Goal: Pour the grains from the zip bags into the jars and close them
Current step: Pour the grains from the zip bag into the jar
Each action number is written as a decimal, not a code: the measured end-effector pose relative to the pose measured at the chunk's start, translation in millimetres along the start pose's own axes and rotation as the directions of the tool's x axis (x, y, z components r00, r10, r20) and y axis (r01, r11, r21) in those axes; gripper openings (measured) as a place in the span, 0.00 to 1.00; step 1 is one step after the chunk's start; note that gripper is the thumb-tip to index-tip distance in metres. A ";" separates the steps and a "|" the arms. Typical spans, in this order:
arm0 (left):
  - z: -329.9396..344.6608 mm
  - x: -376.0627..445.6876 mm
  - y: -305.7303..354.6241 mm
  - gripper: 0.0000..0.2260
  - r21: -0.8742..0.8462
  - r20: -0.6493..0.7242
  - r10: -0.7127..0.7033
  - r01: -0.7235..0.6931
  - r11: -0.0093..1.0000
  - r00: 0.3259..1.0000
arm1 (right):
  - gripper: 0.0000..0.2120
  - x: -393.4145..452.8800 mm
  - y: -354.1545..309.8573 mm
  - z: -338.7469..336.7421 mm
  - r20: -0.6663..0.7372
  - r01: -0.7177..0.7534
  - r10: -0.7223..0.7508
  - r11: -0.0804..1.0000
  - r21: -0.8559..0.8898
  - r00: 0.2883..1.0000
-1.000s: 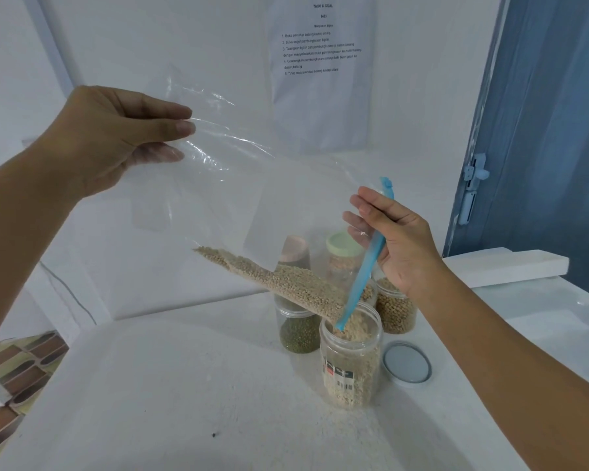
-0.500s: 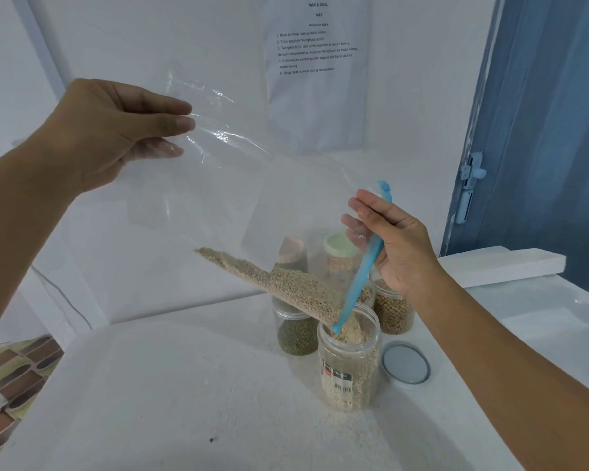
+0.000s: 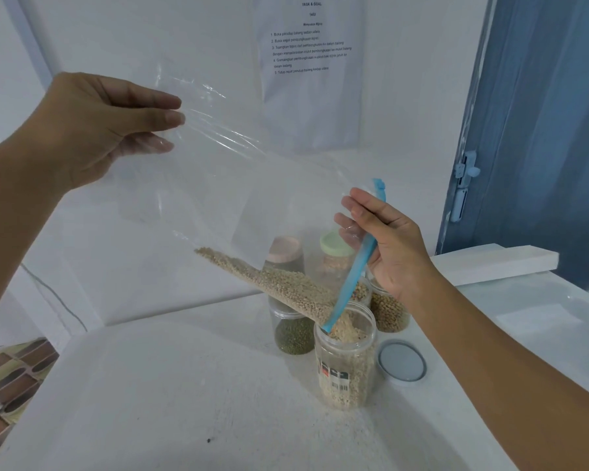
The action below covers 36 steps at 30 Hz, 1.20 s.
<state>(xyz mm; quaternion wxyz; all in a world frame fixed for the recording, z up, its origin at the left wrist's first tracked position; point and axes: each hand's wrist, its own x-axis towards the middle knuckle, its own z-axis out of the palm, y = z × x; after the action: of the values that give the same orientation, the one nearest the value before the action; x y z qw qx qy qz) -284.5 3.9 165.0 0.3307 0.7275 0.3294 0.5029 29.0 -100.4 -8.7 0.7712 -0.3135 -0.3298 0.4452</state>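
A clear zip bag [image 3: 225, 185] with a blue zip strip [image 3: 357, 263] hangs tilted over an open plastic jar [image 3: 346, 365]. Pale grains [image 3: 272, 283] lie along the bag's lower edge and slide into the jar's mouth, which is nearly full. My left hand [image 3: 92, 130] pinches the bag's raised bottom corner at the upper left. My right hand [image 3: 388, 246] grips the bag at the blue zip end, just above the jar. The jar's grey lid [image 3: 402, 361] lies flat on the table to its right.
Behind the open jar stand a jar of green beans [image 3: 293, 331] with a pink lid, a jar with a green lid [image 3: 335, 256], and a jar of brown beans [image 3: 388, 311]. The white table [image 3: 184, 385] meets a white wall; a blue door [image 3: 541, 130] is at right.
The bag and both hands hold nearly the same pose. The grains keep sliding down toward the jar.
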 end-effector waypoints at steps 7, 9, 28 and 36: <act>5.3 -3.0 6.6 0.12 0.007 0.000 0.023 -0.023 1.000 1.000 | 0.14 -1.7 -1.7 -1.2 -0.003 0.005 -0.005 1.000 0.020 1.000; 6.2 -2.7 6.7 0.12 0.010 -0.006 0.025 -0.025 1.000 1.000 | 0.15 -2.4 -1.4 -1.1 0.001 0.001 -0.001 1.000 0.021 1.000; 5.6 -1.1 0.5 0.11 0.010 0.000 0.009 -0.009 1.000 1.000 | 0.14 -0.5 -4.6 -4.0 0.004 0.009 -0.009 1.000 0.011 1.000; 4.4 -2.3 1.3 0.11 0.010 -0.005 0.016 -0.016 1.000 1.000 | 0.15 0.4 -6.2 -1.5 0.006 0.011 -0.011 1.000 0.018 1.000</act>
<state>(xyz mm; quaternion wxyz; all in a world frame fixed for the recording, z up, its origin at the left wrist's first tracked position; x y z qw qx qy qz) -280.7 0.6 163.7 0.3225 0.7304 0.3269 0.5057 33.3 -102.8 -4.7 0.7756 -0.3033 -0.3297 0.4447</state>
